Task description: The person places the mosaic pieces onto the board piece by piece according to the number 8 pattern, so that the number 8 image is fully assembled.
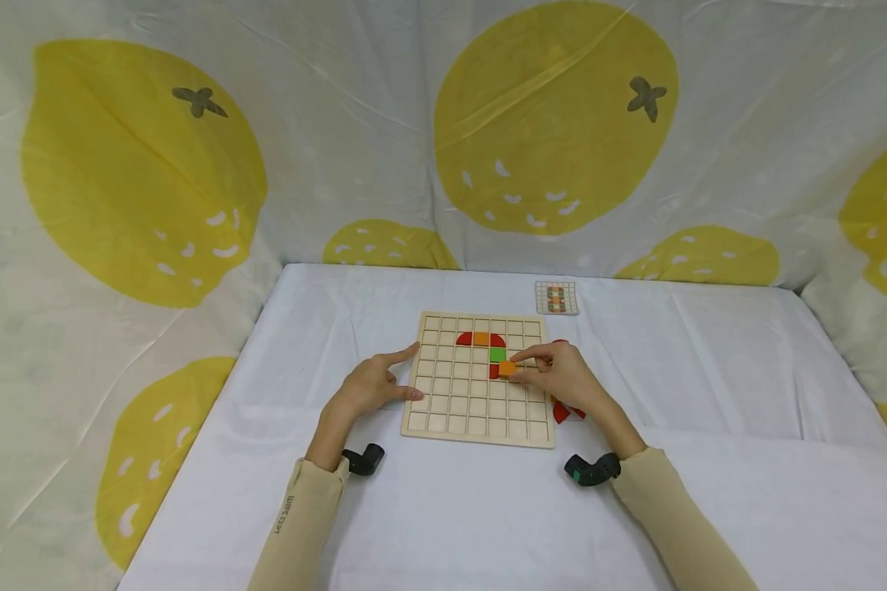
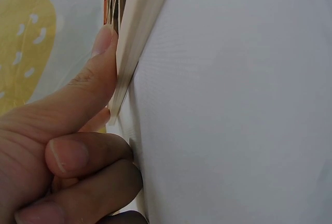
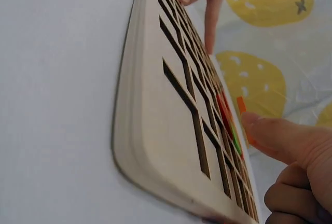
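A pale wooden grid board [image 1: 454, 405] lies on the white cloth. On it sit two red quarter-round tiles [image 1: 464, 339] with an orange tile [image 1: 480, 338] between them, then a green tile [image 1: 498, 355] and another red tile [image 1: 494, 371] below. My right hand [image 1: 562, 377] pinches an orange square tile [image 1: 507, 368] between thumb and index finger, just above the board beside the lower red tile. My left hand [image 1: 369, 384] touches the board's left edge with straight thumb and index finger spread apart; its other fingers [image 2: 98, 182] are curled beneath.
A small pattern card [image 1: 556, 298] with a printed grid lies behind the board to the right. More red pieces [image 1: 562, 412] lie right of the board, partly covered by my right hand. Lemon-print cloth [image 1: 355, 164] hangs at the back and left.
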`<act>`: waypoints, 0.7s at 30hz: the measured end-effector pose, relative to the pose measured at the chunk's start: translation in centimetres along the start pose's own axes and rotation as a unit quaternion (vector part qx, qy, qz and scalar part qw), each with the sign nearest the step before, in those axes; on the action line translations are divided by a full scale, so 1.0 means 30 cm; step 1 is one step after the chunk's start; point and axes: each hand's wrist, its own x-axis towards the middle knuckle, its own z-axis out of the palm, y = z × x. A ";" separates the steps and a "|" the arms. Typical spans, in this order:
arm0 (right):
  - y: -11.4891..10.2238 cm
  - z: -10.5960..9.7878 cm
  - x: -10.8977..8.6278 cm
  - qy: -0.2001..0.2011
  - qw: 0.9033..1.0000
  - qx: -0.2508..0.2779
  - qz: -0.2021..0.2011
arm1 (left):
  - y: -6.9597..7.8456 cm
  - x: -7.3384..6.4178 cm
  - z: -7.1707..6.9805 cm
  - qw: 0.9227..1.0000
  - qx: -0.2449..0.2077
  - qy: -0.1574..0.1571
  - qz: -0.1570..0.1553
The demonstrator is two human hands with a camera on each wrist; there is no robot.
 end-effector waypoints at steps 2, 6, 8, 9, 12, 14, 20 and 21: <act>-0.015 0.019 0.005 -0.003 1.000 0.003 0.003 | -0.001 0.000 0.001 1.000 0.003 0.000 -0.001; -0.045 0.049 0.016 -0.008 1.000 0.007 0.009 | -0.003 0.003 0.005 1.000 0.004 0.001 -0.005; -0.057 0.061 0.022 -0.008 1.000 0.004 0.005 | -0.003 0.004 0.005 1.000 0.002 0.002 -0.003; -0.064 0.067 0.025 -0.007 1.000 0.003 0.004 | -0.003 0.004 0.005 1.000 0.003 0.002 -0.001; -0.076 0.083 0.034 -0.006 1.000 -0.011 -0.004 | -0.002 0.002 0.003 1.000 0.002 0.004 0.001; -0.083 0.092 0.038 -0.005 1.000 -0.027 -0.007 | -0.002 0.001 0.002 1.000 0.002 0.003 0.002; -0.084 0.105 0.043 -0.011 0.999 -0.035 -0.006 | -0.003 0.001 0.003 1.000 0.005 0.004 0.005; -0.081 0.105 0.043 -0.010 0.999 -0.030 -0.007 | -0.002 0.001 0.002 1.000 0.007 0.005 0.005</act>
